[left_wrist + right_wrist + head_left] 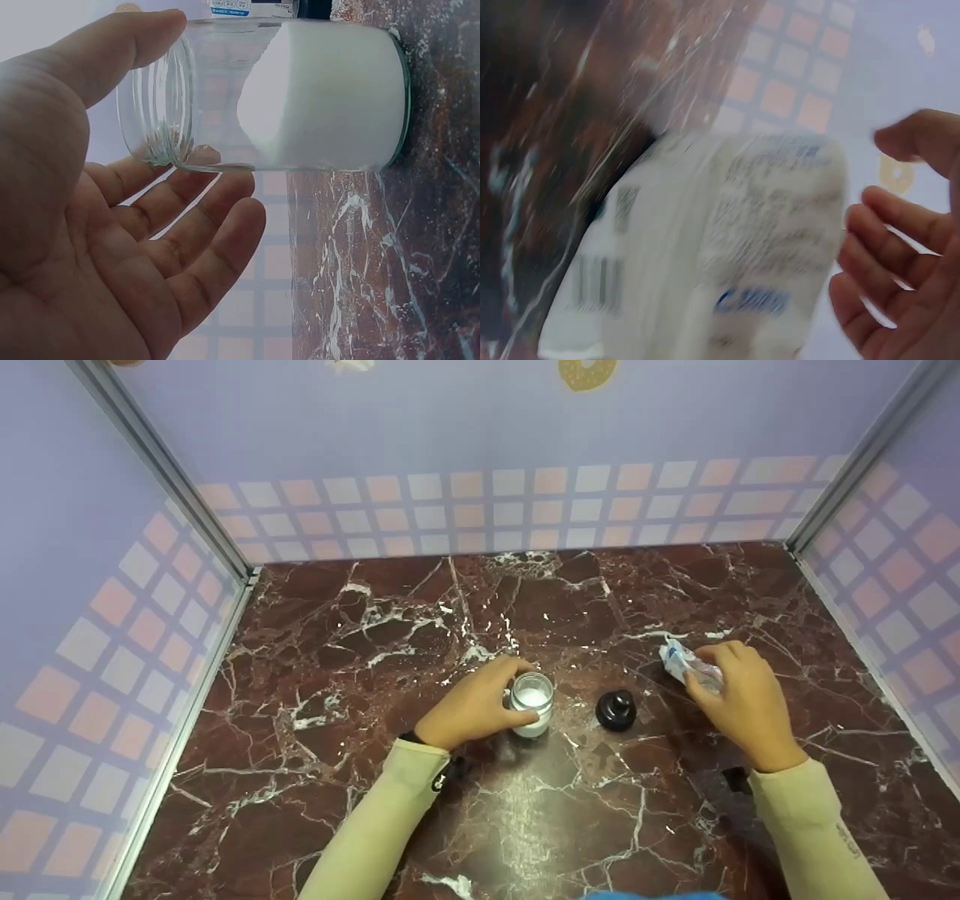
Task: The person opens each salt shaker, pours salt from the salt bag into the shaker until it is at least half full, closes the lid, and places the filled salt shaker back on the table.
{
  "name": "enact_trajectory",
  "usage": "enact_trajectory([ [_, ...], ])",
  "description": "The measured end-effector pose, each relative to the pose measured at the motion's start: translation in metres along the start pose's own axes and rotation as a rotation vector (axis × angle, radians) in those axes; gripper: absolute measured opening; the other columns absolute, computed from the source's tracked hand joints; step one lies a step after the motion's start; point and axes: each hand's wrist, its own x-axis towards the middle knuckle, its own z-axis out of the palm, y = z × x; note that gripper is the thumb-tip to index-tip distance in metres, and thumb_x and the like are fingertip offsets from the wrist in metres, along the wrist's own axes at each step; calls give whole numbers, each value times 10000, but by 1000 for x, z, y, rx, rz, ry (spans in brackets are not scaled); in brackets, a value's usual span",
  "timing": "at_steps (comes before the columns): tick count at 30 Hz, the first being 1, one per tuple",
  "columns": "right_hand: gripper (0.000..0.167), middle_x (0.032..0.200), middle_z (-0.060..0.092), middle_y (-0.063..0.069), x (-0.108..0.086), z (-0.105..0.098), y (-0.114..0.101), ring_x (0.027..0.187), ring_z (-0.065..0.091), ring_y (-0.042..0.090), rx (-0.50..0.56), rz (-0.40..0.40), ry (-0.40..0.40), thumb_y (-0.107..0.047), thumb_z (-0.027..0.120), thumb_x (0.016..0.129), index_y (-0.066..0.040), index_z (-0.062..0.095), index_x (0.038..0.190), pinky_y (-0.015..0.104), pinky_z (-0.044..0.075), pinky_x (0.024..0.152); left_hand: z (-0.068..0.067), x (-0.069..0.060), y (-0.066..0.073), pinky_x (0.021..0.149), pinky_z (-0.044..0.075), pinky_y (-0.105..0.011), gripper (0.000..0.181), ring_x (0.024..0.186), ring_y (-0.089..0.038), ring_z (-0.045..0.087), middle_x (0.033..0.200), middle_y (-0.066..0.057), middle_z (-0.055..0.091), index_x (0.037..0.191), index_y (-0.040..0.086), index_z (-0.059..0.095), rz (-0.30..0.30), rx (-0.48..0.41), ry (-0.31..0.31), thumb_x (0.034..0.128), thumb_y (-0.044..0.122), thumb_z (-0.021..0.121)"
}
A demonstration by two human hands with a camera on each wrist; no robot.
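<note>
My left hand (480,701) holds a clear glass jar (217,97) of white powder that stands upright on the table. The thumb lies at the jar's neck, and the fingertips reach round its far side. Right of the jar, in the head view, sits a black knobbed lid (616,711). Farther right, my right hand (742,697) is at a white plastic packet (677,658) with blue print. The right wrist view is blurred; there the packet (772,225) shows printed text and a barcode, with the thumb apart from it and the fingertips beside its edge.
The dark red marbled table (315,810) has white veins. Purple panels with pink and white squares (465,514) stand at the back and both sides, joined by metal corner posts (169,457). A small dark item (737,780) lies by the right wrist.
</note>
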Motion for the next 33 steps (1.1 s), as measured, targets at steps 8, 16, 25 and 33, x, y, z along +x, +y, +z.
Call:
enact_trajectory([
  [8, 312, 1010, 654, 195, 7, 10, -22, 883, 602, 380, 12, -83, 6, -62, 790, 817, 47, 685, 1090, 538, 511, 792, -3, -1, -1, 1006, 510, -349, 590, 1101, -125, 593, 1218, 50, 603, 1329, 168, 600, 3, 8, 3, 838, 377, 850],
  [16, 578, 1168, 630, 147, 6, 34, -51, 957, 626, 289, 58, -108, -389, -237, 855, 840, -6, 607, 1309, 482, 565, 821, -3, -2, -4, 980, 523, -350, 599, 1083, -116, 596, 1211, 62, 604, 1323, 167, 602, -17, -13, 4, 826, 386, 854],
  [25, 573, 1109, 641, 146, 2, 53, -54, 967, 656, 324, 1, -81, -554, -213, 883, 807, -3, 634, 1278, 527, 561, 834, 3, 1, -9, 1024, 503, -361, 664, 1124, -112, 608, 1245, 70, 631, 1330, 185, 589, -8, -1, -21, 776, 392, 891],
  [33, 473, 988, 613, 140, 6, 61, -57, 833, 647, 330, -57, -138, -539, -191, 887, 786, 2, 642, 1141, 519, 561, 732, 4, 2, -8, 1029, 502, -371, 657, 1132, -124, 613, 1245, 63, 648, 1317, 187, 598, -42, 25, -29, 774, 408, 895],
])
